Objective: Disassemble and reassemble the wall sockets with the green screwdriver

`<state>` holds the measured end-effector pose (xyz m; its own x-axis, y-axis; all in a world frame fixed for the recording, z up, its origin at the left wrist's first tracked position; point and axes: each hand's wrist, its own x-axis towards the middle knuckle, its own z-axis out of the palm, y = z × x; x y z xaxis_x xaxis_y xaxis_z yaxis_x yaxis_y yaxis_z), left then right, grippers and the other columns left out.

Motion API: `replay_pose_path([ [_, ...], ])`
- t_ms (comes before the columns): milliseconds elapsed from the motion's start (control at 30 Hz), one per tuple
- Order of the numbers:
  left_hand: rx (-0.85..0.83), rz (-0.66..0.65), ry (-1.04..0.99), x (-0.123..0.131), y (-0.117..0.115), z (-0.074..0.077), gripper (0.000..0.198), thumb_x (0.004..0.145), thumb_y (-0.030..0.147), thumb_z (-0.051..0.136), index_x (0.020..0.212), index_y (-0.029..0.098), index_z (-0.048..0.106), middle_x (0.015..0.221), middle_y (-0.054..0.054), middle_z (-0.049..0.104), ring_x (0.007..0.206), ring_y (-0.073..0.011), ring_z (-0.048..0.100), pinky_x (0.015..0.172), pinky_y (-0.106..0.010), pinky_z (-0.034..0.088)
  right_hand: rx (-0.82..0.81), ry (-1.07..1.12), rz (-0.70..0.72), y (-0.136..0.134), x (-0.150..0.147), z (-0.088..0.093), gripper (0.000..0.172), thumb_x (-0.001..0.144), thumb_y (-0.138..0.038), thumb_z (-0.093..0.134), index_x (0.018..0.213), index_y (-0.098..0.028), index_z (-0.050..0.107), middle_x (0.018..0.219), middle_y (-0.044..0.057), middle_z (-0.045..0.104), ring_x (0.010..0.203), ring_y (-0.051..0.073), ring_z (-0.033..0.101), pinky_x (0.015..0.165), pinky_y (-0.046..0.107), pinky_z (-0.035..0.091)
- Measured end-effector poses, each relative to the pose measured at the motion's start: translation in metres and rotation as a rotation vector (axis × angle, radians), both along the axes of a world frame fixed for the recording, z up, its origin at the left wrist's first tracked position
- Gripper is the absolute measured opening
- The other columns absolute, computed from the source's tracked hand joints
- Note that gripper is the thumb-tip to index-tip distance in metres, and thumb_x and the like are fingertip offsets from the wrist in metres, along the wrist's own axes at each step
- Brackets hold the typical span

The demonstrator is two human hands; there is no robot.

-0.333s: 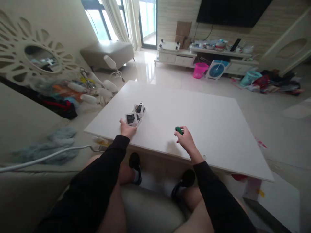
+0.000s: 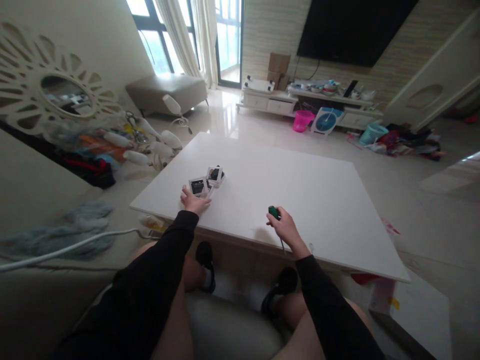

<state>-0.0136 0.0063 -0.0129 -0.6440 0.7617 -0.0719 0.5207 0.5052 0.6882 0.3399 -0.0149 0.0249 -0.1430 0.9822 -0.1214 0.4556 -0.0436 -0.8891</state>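
Green-handled screwdriver (image 2: 274, 213), thin shaft slanting down, sits grasped in the right fingers (image 2: 281, 212) above the smooth white tabletop (image 2: 285, 175), near edge; left fingers (image 2: 203, 202) touch square, pale-framed cases (image 2: 196, 186), whether gripping I cannot tell; far off stands a pink basket (image 2: 302, 123).

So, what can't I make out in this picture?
All in the head view:
What exactly the small, square, white-rimmed boxes hold: dark, but too small and blurred.
Those boxes' near side: partly hidden by the left hand.
Part of the green-handled, thin-shafted tool: covered by the right hand.
The flat black wall screen's top: cut off by the upper picture edge.
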Motion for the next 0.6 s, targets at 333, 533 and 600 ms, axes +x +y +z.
replay_pose_path([
  [333, 0.347, -0.328, -0.238, 0.142, -0.014, 0.082, 0.083, 0.088, 0.033, 0.071, 0.153, 0.022, 0.02, 0.171, -0.023, 0.011, 0.166, -0.0312, 0.003, 0.133, -0.05, 0.015, 0.143, 0.23, -0.106, -0.007, -0.019, 0.033, 0.043, 0.085, -0.056, 0.069, 0.107, -0.02, 0.064, 0.099, 0.006, 0.071, 0.086, 0.022, 0.074, 0.072, 0.033, 0.057],
  [533, 0.327, -0.285, -0.828, 0.218, -0.017, 0.106, 0.065, 0.091, 0.039, 0.066, 0.145, 0.023, 0.034, 0.16, -0.021, 0.031, 0.15, -0.0343, 0.04, 0.114, -0.044, 0.047, 0.134, 0.604, -0.315, -0.002, -0.046, 0.054, 0.047, 0.077, -0.058, 0.078, 0.103, -0.02, 0.066, 0.081, -0.002, 0.066, 0.061, 0.011, 0.063, 0.056, 0.024, 0.051],
  [600, 0.297, -0.271, -0.962, 0.227, -0.009, 0.104, 0.066, 0.091, 0.041, 0.065, 0.146, 0.023, 0.033, 0.161, -0.022, 0.027, 0.137, -0.0329, 0.053, 0.097, -0.039, 0.056, 0.116, 0.724, -0.398, 0.008, -0.049, 0.057, 0.047, 0.074, -0.056, 0.081, 0.101, -0.021, 0.066, 0.076, -0.005, 0.065, 0.055, 0.008, 0.059, 0.051, 0.021, 0.048],
])
